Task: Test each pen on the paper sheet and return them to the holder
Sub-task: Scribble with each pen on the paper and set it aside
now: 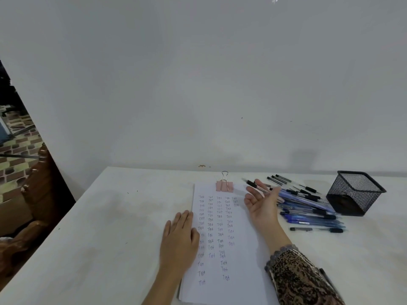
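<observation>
White desk point(110, 227): the paper sheet point(233, 249) carries columns of "Test", so testing looks far along. Right of the sheet the pens point(308, 208) lie heaped; beyond them the mesh holder point(354, 194) looks empty, none returned. On the sheet's left edge the left hand point(179, 241) lies flat; at its right edge the right hand point(262, 203) is palm-up, each grip apart.
</observation>
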A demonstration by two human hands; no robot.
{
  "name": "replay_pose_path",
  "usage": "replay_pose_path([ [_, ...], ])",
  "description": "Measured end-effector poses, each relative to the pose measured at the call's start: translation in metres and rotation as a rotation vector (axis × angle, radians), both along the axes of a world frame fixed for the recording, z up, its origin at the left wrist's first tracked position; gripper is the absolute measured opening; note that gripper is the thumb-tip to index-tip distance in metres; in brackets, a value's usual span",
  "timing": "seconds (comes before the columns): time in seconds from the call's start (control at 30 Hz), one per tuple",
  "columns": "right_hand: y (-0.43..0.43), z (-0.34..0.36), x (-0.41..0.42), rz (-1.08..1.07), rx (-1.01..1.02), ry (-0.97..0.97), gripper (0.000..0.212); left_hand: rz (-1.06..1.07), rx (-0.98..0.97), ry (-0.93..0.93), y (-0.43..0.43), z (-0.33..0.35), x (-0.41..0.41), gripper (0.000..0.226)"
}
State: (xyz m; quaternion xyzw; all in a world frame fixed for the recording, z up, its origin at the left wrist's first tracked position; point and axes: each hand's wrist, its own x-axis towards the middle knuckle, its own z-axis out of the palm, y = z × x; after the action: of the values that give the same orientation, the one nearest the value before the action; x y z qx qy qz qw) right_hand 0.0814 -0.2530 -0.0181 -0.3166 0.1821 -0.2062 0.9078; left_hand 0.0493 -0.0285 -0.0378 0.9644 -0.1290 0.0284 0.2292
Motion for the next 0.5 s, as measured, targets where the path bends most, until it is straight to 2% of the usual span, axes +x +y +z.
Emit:
replay_pose_path([
  [0.07,-0.0005,0.0021,-0.0009,0.018,-0.06,0.029,0.051,-0.002,0.009,-0.002,0.0,0.0001,0.0006,0.051],
  [0.27,-0.0009,0.0006,-0.0013,0.074,-0.026,0.02,0.019,-0.003,0.022,-0.001,-0.0006,-0.0003,0.0006,0.051],
  [0.4,0.002,-0.0022,0.0004,0.09,0.019,-0.067,0.033,-0.001,0.023,0.003,-0.0007,-0.0007,0.0011,0.052],
  [0.5,0.0025,-0.0011,-0.0031,0.03,0.164,-0.157,0.024,0.002,0.01,0.006,-0.001,0.0001,0.0004,0.051],
])
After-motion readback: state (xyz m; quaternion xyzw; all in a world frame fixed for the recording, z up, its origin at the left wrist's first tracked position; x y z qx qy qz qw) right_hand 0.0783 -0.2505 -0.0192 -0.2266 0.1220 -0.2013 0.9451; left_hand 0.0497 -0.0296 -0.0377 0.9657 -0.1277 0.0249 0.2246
